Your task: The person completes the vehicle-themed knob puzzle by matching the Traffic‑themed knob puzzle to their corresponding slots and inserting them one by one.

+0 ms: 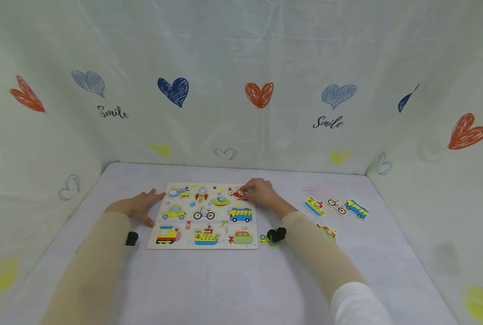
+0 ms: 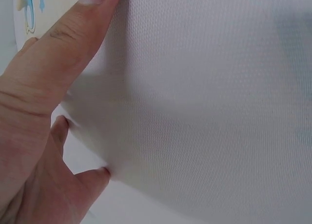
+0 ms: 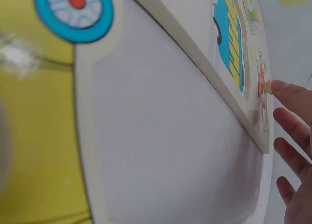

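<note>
A wooden puzzle board [image 1: 187, 246] with printed vehicles lies on the table. At its upper right corner my right hand [image 1: 262, 192] pinches the small knob of a red helicopter piece [image 1: 236, 194]. In the right wrist view the fingers of that hand [image 3: 295, 124] reach the knob [image 3: 267, 87], the lower ones spread apart; how fully the piece sits in its outline cannot be seen. My left hand [image 1: 141, 206] rests spread at the board's left edge, thumb and fingertips touching it. The left wrist view shows the thumb of that hand [image 2: 58, 53] extended along the board's edge.
To the right lie loose pieces: a boat [image 1: 315, 206], a bicycle [image 1: 336, 206], a bus [image 1: 356, 209] and a red-and-green piece [image 1: 327, 231] partly behind the right sleeve. A yellow car piece [image 3: 39, 112] lies close beside the board, under the right wrist's black camera [image 1: 276, 234].
</note>
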